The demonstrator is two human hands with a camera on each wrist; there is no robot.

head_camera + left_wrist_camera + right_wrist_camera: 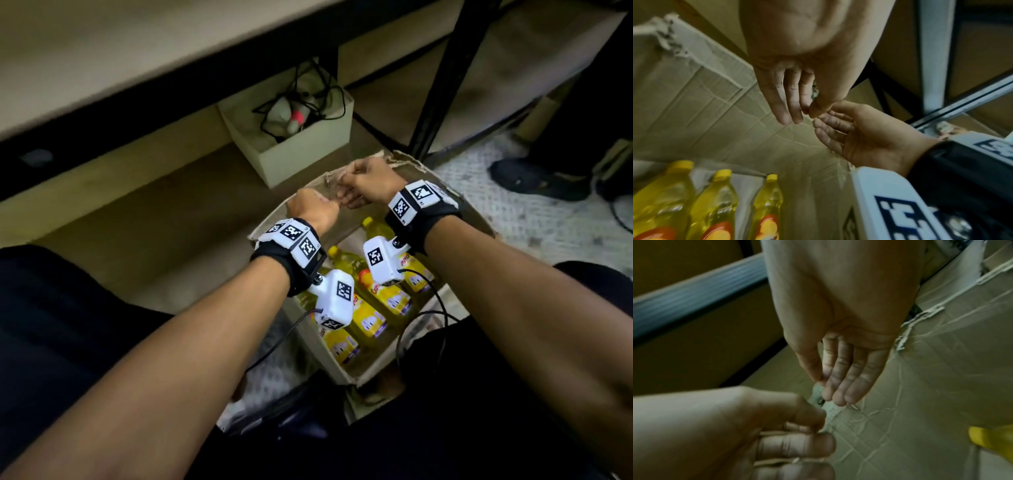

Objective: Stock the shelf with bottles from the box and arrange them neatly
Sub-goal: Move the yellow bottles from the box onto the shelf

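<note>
An open cardboard box [370, 373] sits on the floor between my knees. Several yellow oil bottles [370, 315] with yellow caps lie side by side in it, and show in the left wrist view as bottles [715, 203]. Both hands are at the box's far flap [715, 113], above the bottles. My left hand [315, 205] has thumb and forefinger pinched together at the flap's torn edge, seen as the left hand [797, 434]. My right hand [370, 181] lies with straight fingers [849, 386] against the flap's inner face. Neither hand holds a bottle.
A low beige shelf board [137, 212] runs beyond the box, under another shelf [102, 68], with a black upright [442, 85] on the right. A small white box [301, 161] of cables and a soft toy stands on the shelf. Another person's shoe [534, 178] is at right.
</note>
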